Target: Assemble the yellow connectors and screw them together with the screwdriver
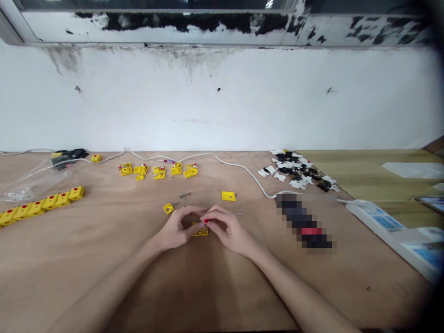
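Note:
My left hand [180, 229] and my right hand [231, 230] meet above the wooden table, fingers bent and tips close together. Between the thumb and fingers of my right hand is a small red part [206, 221], pinched. My left fingertips close in beside it, and what they grip is hidden. Just under the fingers lies an open yellow plastic case half [200, 230], partly covered by them. A smaller yellow piece with a round hole [168, 208] rests to the left. Beyond my right hand is a flat yellow cover [228, 196]. Small metal pieces [185, 196] lie behind my hands.
Several open yellow cases with red parts [158, 172] stand along the back. At left runs a row of yellow boxes [37, 207] near a plastic bag [26, 185]. A black-and-white heap [301, 171], white cable [239, 165] and power strip [391, 231] are on the right.

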{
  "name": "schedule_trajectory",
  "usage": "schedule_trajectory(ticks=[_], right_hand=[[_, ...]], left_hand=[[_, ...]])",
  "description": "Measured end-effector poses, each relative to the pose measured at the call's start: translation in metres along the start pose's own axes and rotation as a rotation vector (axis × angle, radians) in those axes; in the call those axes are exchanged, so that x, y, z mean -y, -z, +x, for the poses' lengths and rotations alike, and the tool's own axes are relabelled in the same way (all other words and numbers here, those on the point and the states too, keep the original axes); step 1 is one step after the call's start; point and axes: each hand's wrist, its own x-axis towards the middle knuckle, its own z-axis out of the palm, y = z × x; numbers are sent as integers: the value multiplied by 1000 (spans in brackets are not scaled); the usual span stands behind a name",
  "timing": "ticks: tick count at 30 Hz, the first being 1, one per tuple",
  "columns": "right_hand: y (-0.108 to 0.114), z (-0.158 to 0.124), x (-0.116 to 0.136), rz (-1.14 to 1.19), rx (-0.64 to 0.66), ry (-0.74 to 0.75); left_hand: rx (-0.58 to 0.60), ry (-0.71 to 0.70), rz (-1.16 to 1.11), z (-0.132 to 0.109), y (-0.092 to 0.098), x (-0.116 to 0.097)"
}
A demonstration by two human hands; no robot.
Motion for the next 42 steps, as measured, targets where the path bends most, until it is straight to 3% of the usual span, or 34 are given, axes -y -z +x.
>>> schedule_trajectory(ticks=[5, 8, 12, 17, 25, 31, 34, 42], right_hand=[[3, 1, -4, -63, -74, -10], [8, 2, -6, -88, -116, -14], [13, 2, -6, -96, -112, -32], [16, 1, -7, -113, -94, -70], [19, 1, -5, -178, -98, -14], [17, 4, -9, -149, -96, -194], [17, 4, -14, -123, -152, -250], [23, 3, -13, -195, -192, -161]], left_hand=[[110, -102, 548, 1, 13, 0], [199, -107, 703, 0, 18, 1], [249, -170, 647, 0, 18, 3], [89, -102, 689, -3, 7, 1], [165, -145, 663, -7, 1, -1], [-46, -5, 756, -4, -23, 2], [-82, -6, 777, -2, -33, 4], [101, -118, 559, -6, -1, 7]])
